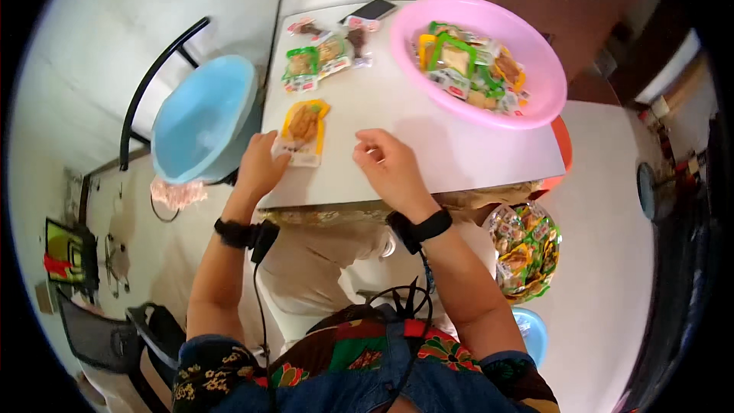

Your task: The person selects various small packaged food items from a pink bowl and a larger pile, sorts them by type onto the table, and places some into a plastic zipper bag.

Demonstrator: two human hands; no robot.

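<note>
A yellow-edged vacuum snack packet (304, 124) with brown food inside lies flat on the white table near its left edge. My left hand (262, 167) is beside this packet, thumb and fingers apart, the thumb tip at its lower left corner. Right of the packet, my right hand (391, 172) is held over the table's near side. Its fingers are loosely bent with a gap to the thumb, and nothing shows between them. Farther back lie a green-edged packet (300, 66), another pale packet (332, 53) and a dark-filled clear packet (358, 40).
At the back right, a pink basin (527, 103) holds several mixed packets. A black phone (372, 11) lies at the table's far edge. Left of the table stands a light blue basin (200, 118). A container full of packets (526, 251) and a small blue basin (535, 336) stand low at the right.
</note>
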